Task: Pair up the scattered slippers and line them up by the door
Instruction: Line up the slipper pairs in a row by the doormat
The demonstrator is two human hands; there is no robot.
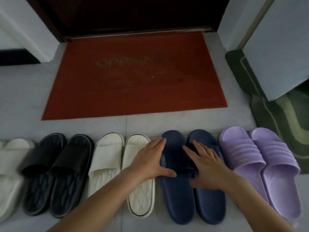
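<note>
A row of slippers lies on the grey floor in front of the red doormat (133, 77). From left to right: a white slipper (10, 166) cut off by the frame edge, a black pair (55, 174), a white pair (107, 163), a navy pair (180, 200) and a lilac pair (260, 156). My left hand (150, 159) rests flat against the left side of the left navy slipper, thumb on its strap. My right hand (207, 164) lies flat on the strap of the right navy slipper, fingers straight.
The dark door (127, 12) stands behind the doormat. A green rug (274, 108) lies at the right, partly under a white cabinet (280, 52). White walls flank the door on both sides.
</note>
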